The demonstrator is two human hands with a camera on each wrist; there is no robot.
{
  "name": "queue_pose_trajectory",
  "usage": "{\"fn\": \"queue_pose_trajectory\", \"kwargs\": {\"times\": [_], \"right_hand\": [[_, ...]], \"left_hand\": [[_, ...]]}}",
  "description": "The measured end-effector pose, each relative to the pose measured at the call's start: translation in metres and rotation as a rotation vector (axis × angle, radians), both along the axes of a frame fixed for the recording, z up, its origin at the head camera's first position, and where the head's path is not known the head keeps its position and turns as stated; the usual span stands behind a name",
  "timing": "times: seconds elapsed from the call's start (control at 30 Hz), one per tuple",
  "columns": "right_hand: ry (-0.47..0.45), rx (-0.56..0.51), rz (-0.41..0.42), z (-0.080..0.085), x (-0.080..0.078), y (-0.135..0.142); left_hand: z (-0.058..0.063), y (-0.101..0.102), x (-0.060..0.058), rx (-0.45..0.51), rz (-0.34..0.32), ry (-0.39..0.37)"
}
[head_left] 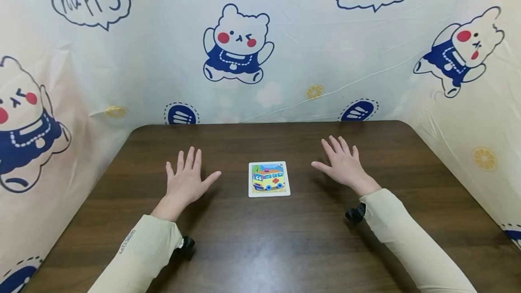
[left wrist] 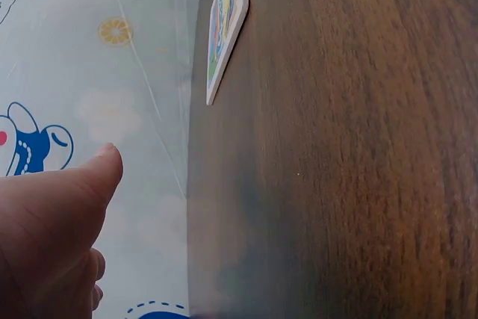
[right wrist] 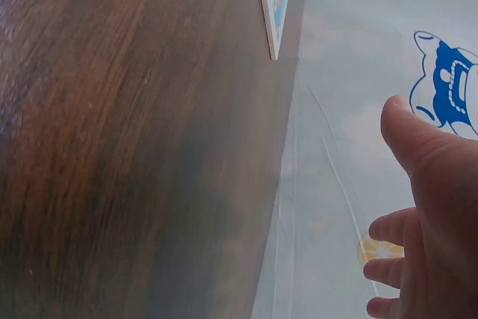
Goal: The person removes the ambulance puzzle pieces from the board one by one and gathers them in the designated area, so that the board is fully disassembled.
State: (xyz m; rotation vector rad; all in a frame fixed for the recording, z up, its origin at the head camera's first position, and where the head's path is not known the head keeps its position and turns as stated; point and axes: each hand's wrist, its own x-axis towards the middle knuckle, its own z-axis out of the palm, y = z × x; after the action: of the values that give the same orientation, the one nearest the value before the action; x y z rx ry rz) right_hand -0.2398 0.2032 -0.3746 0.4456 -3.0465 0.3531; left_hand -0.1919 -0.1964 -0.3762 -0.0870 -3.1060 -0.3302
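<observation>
card [head_left: 269,179] lies between the hands [head_left: 185,185] [head_left: 346,166]; apart from both.

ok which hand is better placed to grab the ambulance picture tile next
Probably the right hand, but only just: it looks slightly nearer the ambulance picture tile than the left hand. Both hands are empty, with nothing in the way.
</observation>
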Motion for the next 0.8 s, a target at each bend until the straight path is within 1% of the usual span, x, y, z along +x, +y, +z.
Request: {"fn": "queue_pose_trajectory", "kwargs": {"times": [0.3,0.63,0.8], "right_hand": [[0.01,-0.007,0.007,0.0,-0.001,-0.001],[-0.003,-0.015,0.013,0.003,-0.004,-0.008],[-0.005,-0.01,0.024,0.003,-0.008,-0.012]], "left_hand": [[0.001,0.001,0.001,0.003,-0.013,0.001],[-0.004,0.007,-0.002,-0.004,-0.039,0.03],[-0.008,0.012,-0.004,0.002,-0.069,0.041]]}}
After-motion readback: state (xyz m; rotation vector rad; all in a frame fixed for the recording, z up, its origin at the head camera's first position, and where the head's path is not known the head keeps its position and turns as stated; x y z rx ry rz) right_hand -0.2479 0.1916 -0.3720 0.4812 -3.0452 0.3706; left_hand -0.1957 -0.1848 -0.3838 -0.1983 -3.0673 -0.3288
